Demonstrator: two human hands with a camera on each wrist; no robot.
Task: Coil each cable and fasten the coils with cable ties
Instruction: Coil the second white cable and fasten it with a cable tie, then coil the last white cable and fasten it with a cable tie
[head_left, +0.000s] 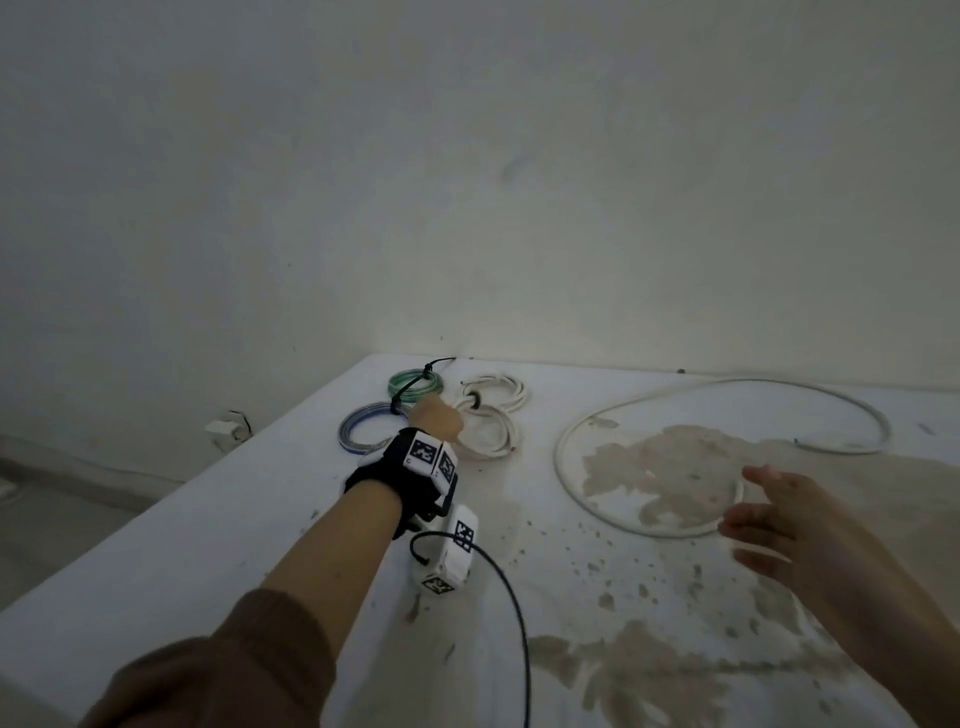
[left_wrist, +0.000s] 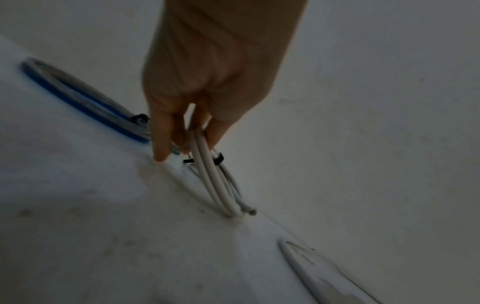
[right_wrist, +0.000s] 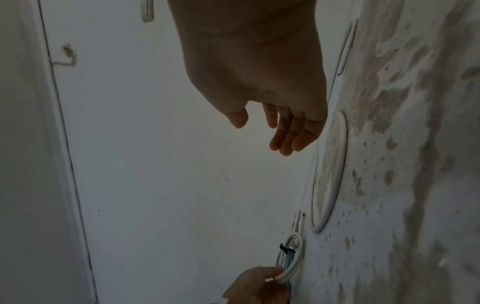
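Observation:
My left hand (head_left: 441, 415) reaches to the far side of the table and grips a tied white cable coil (head_left: 488, 452). In the left wrist view its fingers (left_wrist: 215, 131) curl round the coil's strands (left_wrist: 207, 164), just above a black cable tie (left_wrist: 219, 160); the coil stands tilted on the table. A long loose white cable (head_left: 727, 382) lies in a wide loop on the right. My right hand (head_left: 748, 499) hovers open over that loop's near edge, holding nothing. The right wrist view shows its spread fingers (right_wrist: 285, 139) beside the loose cable (right_wrist: 335, 174).
A green coil (head_left: 415, 384), a blue-grey coil (head_left: 363, 428) and a second white coil (head_left: 506, 387), each tied in black, lie near the far corner of the white table (head_left: 208, 545). Brown stains cover the table's right part. A wall stands just behind.

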